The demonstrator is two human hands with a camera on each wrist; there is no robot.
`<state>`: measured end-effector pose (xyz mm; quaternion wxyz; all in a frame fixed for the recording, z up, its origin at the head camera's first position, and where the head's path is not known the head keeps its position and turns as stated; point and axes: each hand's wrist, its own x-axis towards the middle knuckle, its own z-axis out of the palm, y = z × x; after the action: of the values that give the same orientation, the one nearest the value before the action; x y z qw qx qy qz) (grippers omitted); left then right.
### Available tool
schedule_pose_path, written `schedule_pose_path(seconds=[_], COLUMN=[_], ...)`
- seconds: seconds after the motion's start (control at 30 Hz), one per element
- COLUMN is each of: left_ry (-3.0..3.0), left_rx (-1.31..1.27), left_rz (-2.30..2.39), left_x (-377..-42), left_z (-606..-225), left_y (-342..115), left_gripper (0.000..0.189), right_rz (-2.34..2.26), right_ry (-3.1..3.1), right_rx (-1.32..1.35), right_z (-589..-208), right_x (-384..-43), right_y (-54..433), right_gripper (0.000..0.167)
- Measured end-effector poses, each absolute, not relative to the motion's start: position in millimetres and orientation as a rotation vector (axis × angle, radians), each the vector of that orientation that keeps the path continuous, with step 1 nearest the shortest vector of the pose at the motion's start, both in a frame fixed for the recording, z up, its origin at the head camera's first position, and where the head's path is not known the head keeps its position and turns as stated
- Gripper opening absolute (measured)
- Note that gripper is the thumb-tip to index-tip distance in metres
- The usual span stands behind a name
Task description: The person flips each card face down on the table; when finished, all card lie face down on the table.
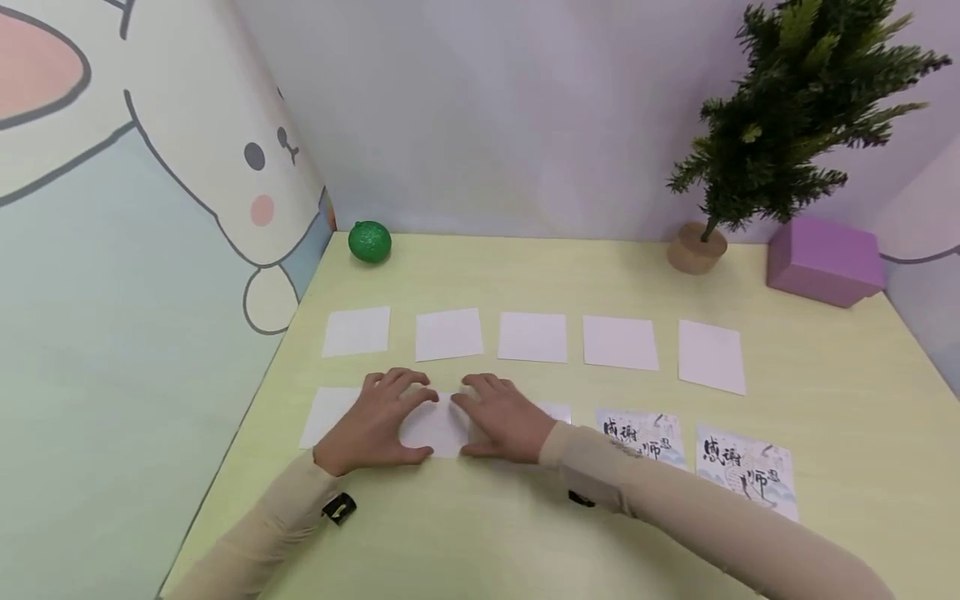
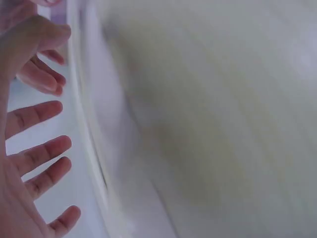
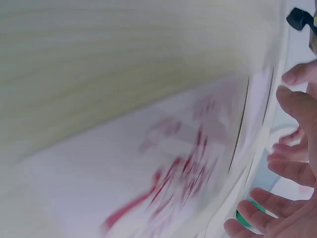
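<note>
Head view: a white card [image 1: 437, 433] lies between the left hand [image 1: 375, 423] and right hand [image 1: 504, 419], both spread wide. The rightmost near-row card [image 1: 746, 467] reads "感谢师恩". Left wrist view: fingers extended, apart. Right wrist view: fingers extended; a red-script card [image 3: 119, 163] is too blurred to read.

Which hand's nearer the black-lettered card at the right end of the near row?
Right. The right hand is left of that black-lettered card; the left hand is farther left, past the right hand.
</note>
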<state>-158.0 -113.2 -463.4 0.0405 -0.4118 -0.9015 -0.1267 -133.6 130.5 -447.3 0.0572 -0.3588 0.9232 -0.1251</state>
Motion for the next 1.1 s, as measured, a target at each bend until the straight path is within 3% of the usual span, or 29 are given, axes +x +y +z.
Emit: schedule_pose_path(seconds=[0.33, 0.87, 1.1], left_ry=[-2.769, -2.786, -2.799], left_rx=[-1.486, -1.539, -1.512], left_rz=[-0.238, -0.321, -0.292], left_x=[-151, -148, -146], left_z=[-466, -468, -466], left_y=[-28, -5, -1], left_gripper=[0.087, 0.083, 0.092], right_rz=[-0.283, -0.448, -0.472], right_ry=[2.873, 2.813, 2.851], right_rx=[-0.958, -0.817, -0.826], right_z=[-448, -451, -451], right_x=[-105, -97, -94], right_y=[218, 221, 221], right_gripper=[0.100, 0.103, 0.107])
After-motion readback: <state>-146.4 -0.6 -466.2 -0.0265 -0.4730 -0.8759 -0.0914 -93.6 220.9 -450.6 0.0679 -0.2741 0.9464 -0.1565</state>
